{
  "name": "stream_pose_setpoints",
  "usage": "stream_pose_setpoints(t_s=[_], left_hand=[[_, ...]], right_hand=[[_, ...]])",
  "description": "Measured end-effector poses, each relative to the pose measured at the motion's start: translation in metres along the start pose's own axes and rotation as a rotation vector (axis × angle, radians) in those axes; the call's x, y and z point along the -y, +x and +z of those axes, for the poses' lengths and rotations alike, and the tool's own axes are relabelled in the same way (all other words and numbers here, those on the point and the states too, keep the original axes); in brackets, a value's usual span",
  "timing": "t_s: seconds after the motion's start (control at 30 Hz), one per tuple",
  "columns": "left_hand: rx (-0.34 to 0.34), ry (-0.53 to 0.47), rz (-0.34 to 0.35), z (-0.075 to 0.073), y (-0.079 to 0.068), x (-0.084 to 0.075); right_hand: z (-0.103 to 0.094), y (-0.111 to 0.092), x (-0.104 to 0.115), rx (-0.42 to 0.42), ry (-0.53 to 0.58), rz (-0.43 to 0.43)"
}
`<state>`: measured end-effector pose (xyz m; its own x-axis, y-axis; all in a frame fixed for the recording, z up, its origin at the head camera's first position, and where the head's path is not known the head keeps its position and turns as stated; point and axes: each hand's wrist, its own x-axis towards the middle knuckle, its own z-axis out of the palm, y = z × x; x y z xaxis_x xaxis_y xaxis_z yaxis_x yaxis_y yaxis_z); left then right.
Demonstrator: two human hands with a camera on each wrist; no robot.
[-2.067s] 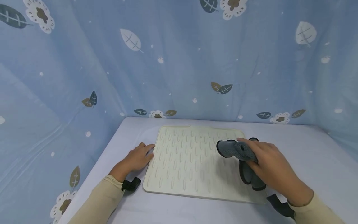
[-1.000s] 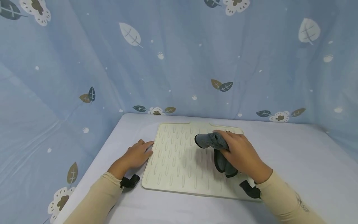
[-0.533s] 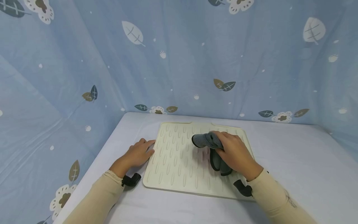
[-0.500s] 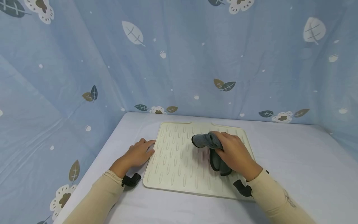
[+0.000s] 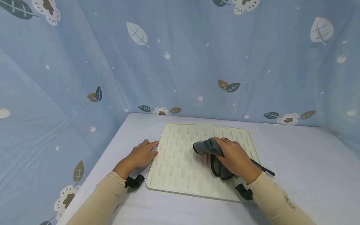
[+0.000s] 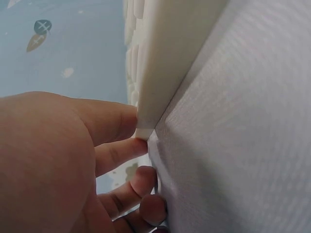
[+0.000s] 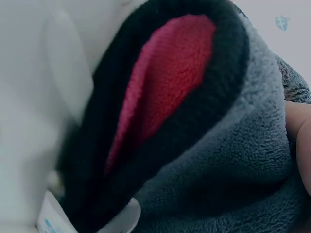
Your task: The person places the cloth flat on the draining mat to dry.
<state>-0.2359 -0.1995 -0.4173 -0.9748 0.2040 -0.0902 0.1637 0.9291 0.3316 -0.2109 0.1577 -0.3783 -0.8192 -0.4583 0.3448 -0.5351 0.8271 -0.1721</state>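
Observation:
A cream drying mat point(image 5: 180, 168) with rows of raised oval ridges lies flat on the white-covered table. My left hand point(image 5: 141, 155) rests at its left edge, thumb and fingertips touching the mat's side wall point(image 6: 167, 53) in the left wrist view. Over the right half of the mat, my right hand point(image 5: 234, 157) grips a bunched grey cleaning cloth point(image 5: 203, 147) with black trim. Folds of the cloth hang down onto the ridges. In the right wrist view the cloth point(image 7: 228, 145) shows a pink inner side; most of my right fingers are hidden.
A thin black rod-like piece point(image 5: 265, 169) sticks out past my right hand, over the mat's right edge. Black camera mounts sit at both wrists. A blue patterned curtain point(image 5: 185, 62) closes off the back and left of the white table point(image 5: 295, 150).
My right hand has carried the cloth left across the mat, then slightly nearer. The black rod-like piece now shows more beside it. My left hand has stayed at the mat's left edge.

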Motion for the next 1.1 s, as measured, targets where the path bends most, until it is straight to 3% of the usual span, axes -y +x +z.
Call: stream_pose_setpoints(t_s=[0.63,1.1], left_hand=[[0.006,-0.003,-0.017,0.003,0.0,0.001],[0.002,0.004,-0.012,0.002,0.0,-0.002]], right_hand=[[0.013,-0.011,-0.003,0.207,0.032,0.008],[0.008,-0.018,-0.004,0.251,0.067,-0.031]])
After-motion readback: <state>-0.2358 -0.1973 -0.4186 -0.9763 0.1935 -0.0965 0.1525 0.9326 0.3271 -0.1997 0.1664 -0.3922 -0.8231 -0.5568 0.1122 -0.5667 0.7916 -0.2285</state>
